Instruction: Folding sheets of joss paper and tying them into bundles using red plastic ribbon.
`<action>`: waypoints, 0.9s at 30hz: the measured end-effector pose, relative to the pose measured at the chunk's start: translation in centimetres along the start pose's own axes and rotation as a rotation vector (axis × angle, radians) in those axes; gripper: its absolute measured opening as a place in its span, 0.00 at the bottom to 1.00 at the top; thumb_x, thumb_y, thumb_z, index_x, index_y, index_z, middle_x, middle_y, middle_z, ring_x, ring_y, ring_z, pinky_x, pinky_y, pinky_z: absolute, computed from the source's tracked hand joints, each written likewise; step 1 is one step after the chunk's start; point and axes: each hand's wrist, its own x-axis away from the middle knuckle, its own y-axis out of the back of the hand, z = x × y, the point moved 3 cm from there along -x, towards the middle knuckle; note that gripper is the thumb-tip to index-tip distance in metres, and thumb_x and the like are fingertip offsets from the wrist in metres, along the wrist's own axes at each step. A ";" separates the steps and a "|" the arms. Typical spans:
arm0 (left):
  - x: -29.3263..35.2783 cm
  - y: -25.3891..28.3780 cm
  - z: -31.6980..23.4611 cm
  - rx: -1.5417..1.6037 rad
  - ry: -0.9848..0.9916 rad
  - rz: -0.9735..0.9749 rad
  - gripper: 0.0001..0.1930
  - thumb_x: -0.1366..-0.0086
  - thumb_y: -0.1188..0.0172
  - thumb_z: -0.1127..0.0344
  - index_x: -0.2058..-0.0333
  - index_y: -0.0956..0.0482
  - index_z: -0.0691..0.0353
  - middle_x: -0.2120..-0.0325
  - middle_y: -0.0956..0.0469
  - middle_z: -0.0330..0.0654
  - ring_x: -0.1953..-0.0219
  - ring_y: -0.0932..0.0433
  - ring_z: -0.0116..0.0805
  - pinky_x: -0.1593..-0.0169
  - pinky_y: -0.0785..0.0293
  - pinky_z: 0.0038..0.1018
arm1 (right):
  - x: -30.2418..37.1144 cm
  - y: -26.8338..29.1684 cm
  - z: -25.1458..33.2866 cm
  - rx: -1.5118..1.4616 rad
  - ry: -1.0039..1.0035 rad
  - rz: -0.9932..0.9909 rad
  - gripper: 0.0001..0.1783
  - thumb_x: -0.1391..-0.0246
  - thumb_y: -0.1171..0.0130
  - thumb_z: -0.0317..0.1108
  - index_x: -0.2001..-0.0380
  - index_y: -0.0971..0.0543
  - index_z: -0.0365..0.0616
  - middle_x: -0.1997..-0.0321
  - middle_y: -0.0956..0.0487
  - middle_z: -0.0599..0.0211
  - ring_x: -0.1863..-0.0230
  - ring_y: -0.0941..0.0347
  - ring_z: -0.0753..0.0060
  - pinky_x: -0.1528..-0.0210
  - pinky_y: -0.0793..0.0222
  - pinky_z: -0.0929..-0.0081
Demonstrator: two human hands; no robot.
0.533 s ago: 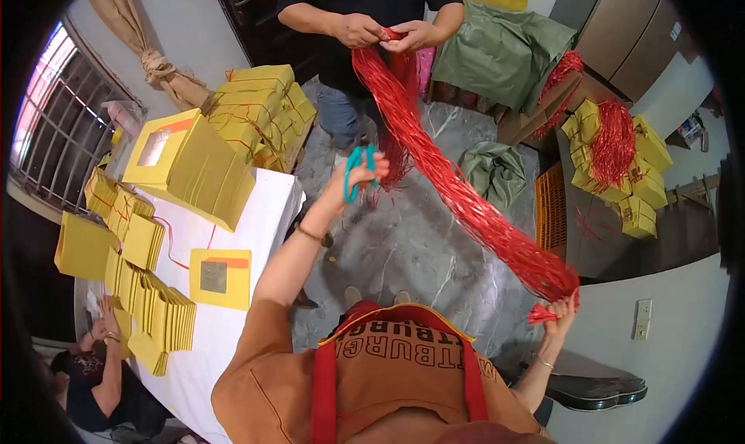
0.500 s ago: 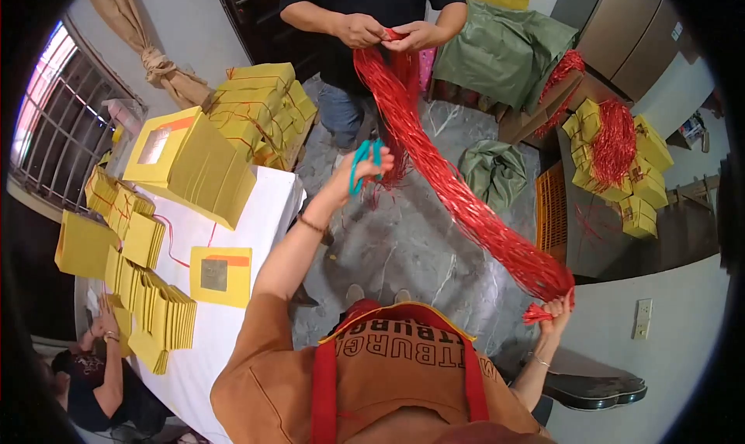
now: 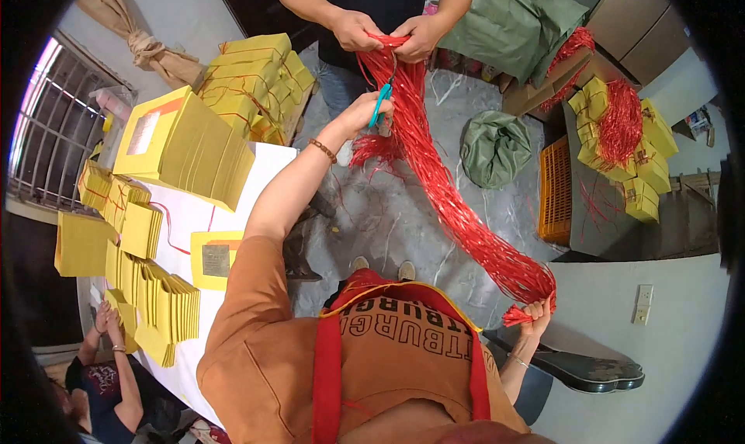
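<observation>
The person's left hand (image 3: 365, 112) is closed around the teal scissors (image 3: 380, 102), held against a long bundle of red strings (image 3: 450, 203). Their right hand (image 3: 537, 313) pinches the bundle's lower end with fingers clamped shut. Another person's hands (image 3: 388, 34) grip the top end, so the bundle slopes above the grey floor (image 3: 388, 219).

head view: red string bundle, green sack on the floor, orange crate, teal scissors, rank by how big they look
1. red string bundle, stretched between both people
2. green sack and orange crate, too alike to rank
3. teal scissors, in the left hand; only the handles show
</observation>
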 end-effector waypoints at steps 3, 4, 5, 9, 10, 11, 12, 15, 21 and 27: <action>0.9 -0.2 0.3 0.086 0.049 0.040 0.25 0.54 0.46 0.60 0.57 0.34 0.66 0.64 0.29 0.37 0.66 0.30 0.24 0.68 0.38 0.19 | 0.8 0.1 -0.4 -0.025 0.014 -0.005 0.18 0.41 0.60 0.44 0.79 0.30 0.47 0.92 0.48 0.82 0.92 0.55 0.86 0.86 0.54 0.85; 0.8 0.2 0.8 0.091 0.057 0.039 0.25 0.54 0.46 0.60 0.57 0.34 0.66 0.64 0.29 0.37 0.66 0.30 0.24 0.68 0.38 0.19 | 1.0 0.0 -0.5 -0.022 0.010 -0.013 0.18 0.41 0.60 0.44 0.79 0.30 0.47 0.92 0.48 0.82 0.92 0.55 0.86 0.86 0.54 0.85; 0.6 0.8 1.4 0.051 0.057 0.033 0.25 0.54 0.46 0.60 0.56 0.35 0.66 0.64 0.29 0.37 0.66 0.31 0.24 0.67 0.38 0.19 | 1.1 -0.1 -0.5 -0.019 0.012 -0.038 0.18 0.41 0.61 0.44 0.79 0.30 0.47 0.92 0.48 0.82 0.92 0.55 0.87 0.86 0.55 0.85; -0.4 1.5 2.4 0.038 0.043 0.016 0.27 0.55 0.46 0.61 0.55 0.36 0.67 0.64 0.31 0.37 0.64 0.33 0.24 0.62 0.37 0.18 | 0.8 -0.4 -0.5 0.004 0.008 -0.018 0.18 0.41 0.62 0.44 0.78 0.31 0.47 0.92 0.48 0.82 0.92 0.56 0.87 0.86 0.55 0.84; -0.5 1.4 2.3 0.077 0.042 0.024 0.27 0.55 0.46 0.62 0.54 0.37 0.67 0.63 0.33 0.38 0.62 0.34 0.25 0.59 0.38 0.18 | 0.6 -0.6 -0.6 0.006 0.006 -0.009 0.17 0.40 0.62 0.43 0.78 0.31 0.47 0.92 0.49 0.82 0.91 0.56 0.87 0.85 0.55 0.84; -0.4 1.3 2.4 0.079 0.048 0.025 0.27 0.55 0.46 0.62 0.54 0.37 0.67 0.63 0.33 0.38 0.62 0.34 0.25 0.59 0.38 0.18 | 0.5 -0.8 -0.8 0.007 0.005 -0.015 0.17 0.40 0.62 0.43 0.78 0.31 0.47 0.92 0.49 0.82 0.91 0.56 0.87 0.85 0.55 0.84; -0.4 1.3 2.5 0.090 0.042 -0.003 0.27 0.55 0.46 0.63 0.54 0.37 0.67 0.62 0.33 0.38 0.62 0.34 0.25 0.60 0.38 0.18 | 0.4 -1.0 -0.9 0.015 0.008 -0.013 0.17 0.40 0.62 0.43 0.77 0.31 0.46 0.92 0.49 0.82 0.91 0.57 0.87 0.85 0.55 0.84; -0.4 1.9 3.0 0.108 0.036 -0.039 0.27 0.56 0.46 0.64 0.54 0.38 0.66 0.62 0.33 0.38 0.62 0.34 0.25 0.61 0.37 0.19 | 0.3 -1.8 -1.5 0.023 0.007 -0.010 0.17 0.40 0.62 0.43 0.77 0.31 0.46 0.92 0.49 0.81 0.91 0.57 0.86 0.85 0.55 0.84; -0.8 3.0 2.1 0.078 0.064 0.007 0.27 0.57 0.46 0.66 0.54 0.37 0.65 0.63 0.34 0.38 0.63 0.34 0.24 0.63 0.37 0.20 | -0.9 -2.6 -1.8 -0.005 -0.029 0.009 0.17 0.40 0.62 0.42 0.77 0.30 0.46 0.92 0.49 0.81 0.91 0.56 0.86 0.84 0.53 0.83; -1.4 4.3 2.8 -0.061 0.078 0.044 0.22 0.56 0.46 0.68 0.59 0.34 0.67 0.66 0.32 0.38 0.66 0.33 0.25 0.64 0.36 0.18 | -2.3 -3.9 -3.1 -0.006 -0.073 0.063 0.16 0.40 0.62 0.42 0.76 0.30 0.45 0.91 0.48 0.81 0.91 0.54 0.86 0.83 0.51 0.83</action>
